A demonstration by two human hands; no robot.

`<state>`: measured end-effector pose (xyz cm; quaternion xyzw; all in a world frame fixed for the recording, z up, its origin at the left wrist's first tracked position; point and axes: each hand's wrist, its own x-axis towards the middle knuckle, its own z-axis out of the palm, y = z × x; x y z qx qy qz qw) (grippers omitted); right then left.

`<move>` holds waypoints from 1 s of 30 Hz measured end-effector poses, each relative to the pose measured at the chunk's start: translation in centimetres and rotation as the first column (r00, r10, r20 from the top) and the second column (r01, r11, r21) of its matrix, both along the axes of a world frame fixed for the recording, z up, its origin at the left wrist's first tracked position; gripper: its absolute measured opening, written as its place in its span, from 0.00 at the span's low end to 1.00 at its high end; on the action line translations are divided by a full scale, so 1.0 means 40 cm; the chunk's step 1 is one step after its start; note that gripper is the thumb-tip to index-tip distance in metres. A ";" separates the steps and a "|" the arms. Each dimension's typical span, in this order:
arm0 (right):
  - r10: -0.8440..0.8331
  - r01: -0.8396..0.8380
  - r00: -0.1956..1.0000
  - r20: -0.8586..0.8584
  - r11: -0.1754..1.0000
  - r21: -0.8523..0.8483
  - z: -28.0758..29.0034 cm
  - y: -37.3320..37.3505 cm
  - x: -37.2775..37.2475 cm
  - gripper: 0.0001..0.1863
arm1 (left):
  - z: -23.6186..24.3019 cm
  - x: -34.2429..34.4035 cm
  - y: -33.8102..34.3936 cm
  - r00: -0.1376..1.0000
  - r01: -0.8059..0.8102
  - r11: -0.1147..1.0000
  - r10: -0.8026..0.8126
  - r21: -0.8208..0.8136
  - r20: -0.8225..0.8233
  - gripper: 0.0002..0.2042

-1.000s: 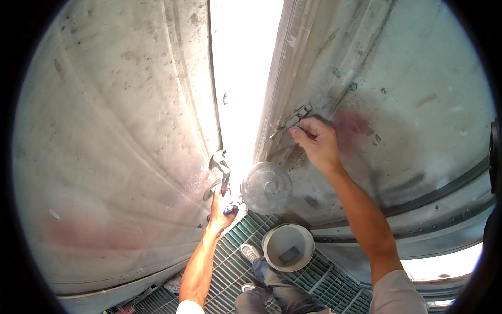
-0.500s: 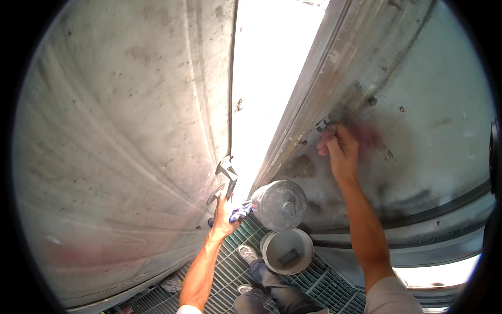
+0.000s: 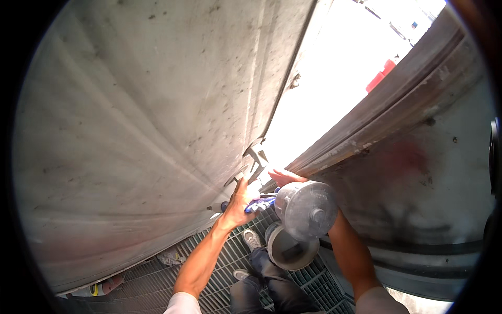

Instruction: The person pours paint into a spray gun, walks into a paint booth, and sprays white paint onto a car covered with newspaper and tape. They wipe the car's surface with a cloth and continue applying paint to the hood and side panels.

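Left hand (image 3: pixel 243 201) low centre, fingers curled round the body of a blue tool (image 3: pixel 261 204); pale nozzle (image 3: pixel 214 208) pokes out left of the fist. Right hand (image 3: pixel 288 177) just above, fingers fairly straight and pointing left, tips washed out by glare; the clear cup (image 3: pixel 307 210) hides much of it, so can't tell whether it holds or presses anything.

Tool sits around the middle of the lower half, cup at its right end, looks joined. Handling, as a guess: tool body stiff; cup is hard, thin plastic, probably light itself but bulky, pulling weight to the right. Contents can't be told; cup looks cloudy or dusty, so likely slippery and could crack if knocked on the wall. Best hold is the blue body, close to the cup end, with a second hand under the cup; not by the nozzle.

Just above the left hand, a grey handle (image 3: pixel 258 157) with round pads stands against the pale wall (image 3: pixel 141 104) filling the left. Darker wall (image 3: pixel 439 183) at right. Bucket (image 3: pixel 271 251) below the cup, dark block (image 3: pixel 294 253) inside; metal grating (image 3: pixel 209 275) underneath, shoe (image 3: pixel 251 239) beside the bucket.
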<state>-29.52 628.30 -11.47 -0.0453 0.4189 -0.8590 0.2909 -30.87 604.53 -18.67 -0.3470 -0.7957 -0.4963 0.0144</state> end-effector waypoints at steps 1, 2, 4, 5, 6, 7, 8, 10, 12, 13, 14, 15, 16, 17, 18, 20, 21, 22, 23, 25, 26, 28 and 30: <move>0.021 -0.021 1.000 0.023 1.000 -0.015 -0.001 -0.005 -0.015 0.34 | 0.002 0.000 -0.001 0.999 0.008 1.000 -0.008 0.001 0.050 0.17; 0.051 -0.050 0.997 0.048 0.998 -0.033 0.004 -0.020 -0.034 0.35 | 0.004 0.006 -0.007 0.995 0.007 1.000 -0.007 0.002 0.104 0.18; 0.087 -0.087 0.996 0.004 0.988 0.129 0.084 -0.052 -0.058 0.37 | 0.011 0.014 -0.007 0.995 -0.006 1.000 0.006 0.000 0.103 0.13; -0.041 0.040 0.999 0.022 0.997 0.061 0.011 -0.047 -0.072 0.32 | 0.024 0.010 0.013 0.995 0.022 1.000 -0.023 0.003 0.097 0.12; -0.052 0.048 0.998 0.026 0.991 0.121 0.005 -0.082 -0.095 0.29 | 0.031 0.011 0.006 0.995 0.020 1.000 -0.020 -0.009 0.095 0.12; -0.060 0.054 0.998 0.030 0.982 0.182 0.007 -0.119 -0.125 0.26 | 0.042 0.014 0.004 0.996 0.009 1.000 -0.011 0.016 0.087 0.12; -0.074 0.065 0.997 0.029 0.968 0.244 0.010 -0.141 -0.141 0.23 | 0.042 0.016 0.006 0.998 -0.007 1.000 0.005 0.030 0.061 0.12; -0.173 0.197 0.980 -0.094 0.873 0.446 0.013 -0.168 -0.128 0.15 | 0.043 0.027 0.005 0.999 -0.039 0.998 0.039 0.058 0.008 0.13; -0.216 0.242 0.970 -0.112 0.821 0.516 0.010 -0.178 -0.126 0.15 | 0.042 0.052 -0.005 0.994 -0.037 0.999 0.035 0.012 0.107 0.12; -0.227 0.263 0.965 -0.134 0.815 0.517 0.011 -0.181 -0.123 0.16 | 0.045 0.079 -0.004 0.994 -0.097 0.995 0.096 0.013 0.057 0.09; -0.233 0.280 0.960 -0.154 0.811 0.514 0.018 -0.194 -0.115 0.17 | 0.056 0.115 -0.011 0.988 -0.155 0.986 0.155 0.061 0.012 0.08; -0.258 0.341 0.940 -0.225 0.765 0.546 0.015 -0.199 -0.108 0.20 | 0.056 0.159 -0.019 0.984 -0.171 0.984 0.168 0.042 0.062 0.08; -0.273 0.358 0.933 -0.232 0.747 0.560 -0.004 -0.204 -0.110 0.20 | 0.050 0.212 -0.029 0.977 -0.186 0.982 0.182 0.022 0.111 0.08; -0.287 0.381 0.924 -0.252 0.730 0.567 -0.019 -0.213 -0.115 0.21 | 0.048 0.279 -0.042 0.959 -0.228 0.973 0.218 0.032 0.182 0.08; -0.311 0.412 0.911 -0.271 0.705 0.577 -0.021 -0.217 -0.114 0.21 | 0.053 0.346 -0.050 0.946 -0.241 0.970 0.227 0.036 0.232 0.09; -0.417 0.498 0.867 -0.274 0.679 0.540 0.008 -0.240 -0.109 0.20 | 0.069 0.478 -0.069 0.923 -0.254 0.967 0.232 0.031 0.307 0.13; -0.418 0.496 0.867 -0.270 0.671 0.552 0.013 -0.242 -0.108 0.18 | 0.057 0.549 -0.073 0.843 -0.324 0.942 0.242 0.093 0.480 0.15; -0.424 0.494 0.867 -0.263 0.658 0.568 0.010 -0.240 -0.105 0.16 | 0.051 0.594 -0.081 0.845 -0.316 0.946 0.247 0.070 0.474 0.16; -0.483 0.554 0.826 -0.289 0.605 0.573 -0.013 -0.236 -0.106 0.15 | 0.044 0.636 -0.085 0.850 -0.299 0.953 0.243 0.049 0.467 0.17; -0.596 0.646 0.750 -0.287 0.563 0.516 0.013 -0.232 -0.065 0.15 | 0.036 0.668 -0.094 0.831 -0.263 0.963 0.193 0.063 0.522 0.18; -0.645 0.687 0.709 -0.285 0.544 0.482 0.023 -0.240 -0.028 0.15 | 0.021 0.689 -0.097 0.806 -0.272 0.959 0.180 0.084 0.564 0.17; -0.661 0.698 0.709 -0.246 0.605 0.384 0.005 -0.253 0.115 0.11 | -0.031 0.740 -0.117 0.697 -0.359 0.917 0.143 0.171 0.703 0.18; -0.696 0.703 0.695 -0.181 0.604 0.376 -0.006 -0.247 0.204 0.10 | -0.056 0.719 -0.122 0.789 -0.275 0.947 0.124 0.165 0.602 0.21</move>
